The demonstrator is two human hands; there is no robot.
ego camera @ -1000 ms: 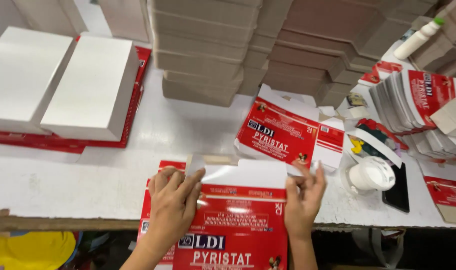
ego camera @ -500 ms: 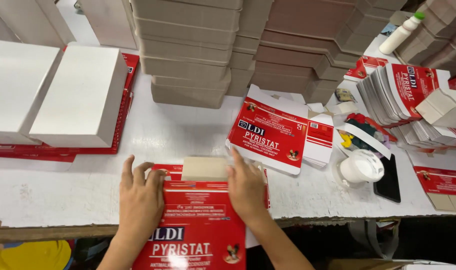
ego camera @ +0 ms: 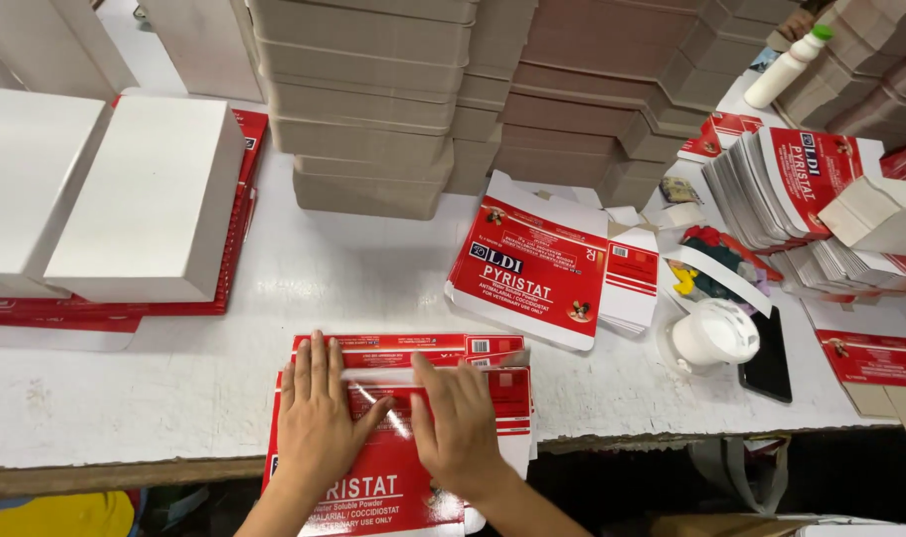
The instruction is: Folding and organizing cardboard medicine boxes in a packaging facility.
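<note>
Both hands lie flat, palms down and fingers spread, on a red printed carton blank point(ego camera: 398, 447) of thin glossy card that lies at the near edge of the white worktable point(ego camera: 174, 378). The left hand point(ego camera: 319, 423) presses the blank's left half, gripping nothing. The right hand point(ego camera: 460, 428) is just beside it, equally open, its fingertips on a narrow pale flap point(ego camera: 423, 373) folded across the blank. Beyond the right hand, slightly to its right, rests a small pile of the same flat red cartons point(ego camera: 532, 268), with white edges and notched flaps. Further right sits a round white plastic tape holder point(ego camera: 713, 336) next to a dark, smooth phone point(ego camera: 769, 368). Well beyond both hands rise stacks of matte grey-brown folded board point(ego camera: 373, 109). To the left of the left hand stand two plain white rectangular blocks point(ego camera: 145, 199) of stacked card on red sheets.
</note>
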